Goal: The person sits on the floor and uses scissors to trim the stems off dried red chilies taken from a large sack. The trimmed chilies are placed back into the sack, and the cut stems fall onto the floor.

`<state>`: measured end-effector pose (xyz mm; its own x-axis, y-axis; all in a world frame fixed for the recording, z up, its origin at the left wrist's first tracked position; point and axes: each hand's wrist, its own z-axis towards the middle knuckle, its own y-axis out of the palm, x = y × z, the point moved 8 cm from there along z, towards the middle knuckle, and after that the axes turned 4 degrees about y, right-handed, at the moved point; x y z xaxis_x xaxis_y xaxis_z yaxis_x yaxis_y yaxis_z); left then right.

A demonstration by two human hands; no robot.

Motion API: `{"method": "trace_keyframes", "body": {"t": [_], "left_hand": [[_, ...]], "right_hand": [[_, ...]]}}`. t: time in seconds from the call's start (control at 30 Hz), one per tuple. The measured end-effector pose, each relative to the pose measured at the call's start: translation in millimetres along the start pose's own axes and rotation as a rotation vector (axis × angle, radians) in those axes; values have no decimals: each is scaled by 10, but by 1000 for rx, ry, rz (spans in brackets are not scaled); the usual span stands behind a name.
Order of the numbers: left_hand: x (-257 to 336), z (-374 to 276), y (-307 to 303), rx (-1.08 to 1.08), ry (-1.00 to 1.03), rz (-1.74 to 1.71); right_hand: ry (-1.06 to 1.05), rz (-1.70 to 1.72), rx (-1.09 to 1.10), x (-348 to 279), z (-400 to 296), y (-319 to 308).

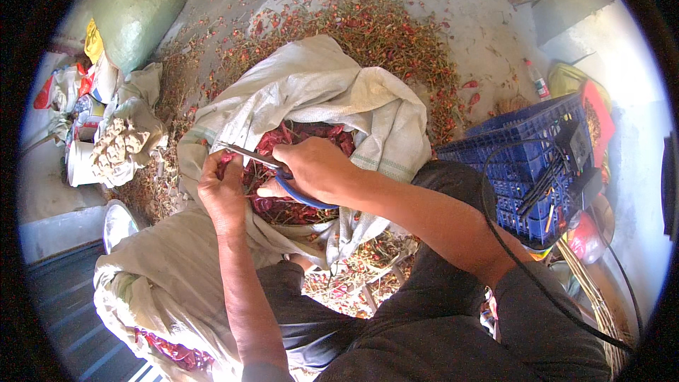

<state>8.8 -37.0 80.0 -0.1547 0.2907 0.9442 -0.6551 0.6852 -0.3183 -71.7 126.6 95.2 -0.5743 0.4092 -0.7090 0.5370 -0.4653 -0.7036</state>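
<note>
Before me stands a white woven sack (297,79) with its mouth rolled back, holding dried red chili peppers (297,213). Above its left side, my left hand (225,191) pinches a dried red chili (225,158) between thumb and fingers. My right hand (313,170) grips scissors (305,196) with blue handles, over the sack's mouth. The metal blades point left and reach just above the chili at my left fingertips. Whether the blades touch it, I cannot tell.
Chili stems and caps (366,32) litter the floor beyond the sack. A blue plastic crate (530,170) stands at right, a black cable (490,212) looping past it. Another woven sack (170,286) with red chilies sits at lower left. A full green sack (140,10) rests at upper left.
</note>
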Motion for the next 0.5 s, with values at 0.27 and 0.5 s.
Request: {"method": "trace_keyframes", "body": {"t": [0.27,0.5], "left_hand": [[116,1,63,27,-8,-478],[-94,-133,-112,-128,-49,119]], "right_hand": [[45,955,-192,-35,61,30],[335,1741,338,606,291,-604]]}}
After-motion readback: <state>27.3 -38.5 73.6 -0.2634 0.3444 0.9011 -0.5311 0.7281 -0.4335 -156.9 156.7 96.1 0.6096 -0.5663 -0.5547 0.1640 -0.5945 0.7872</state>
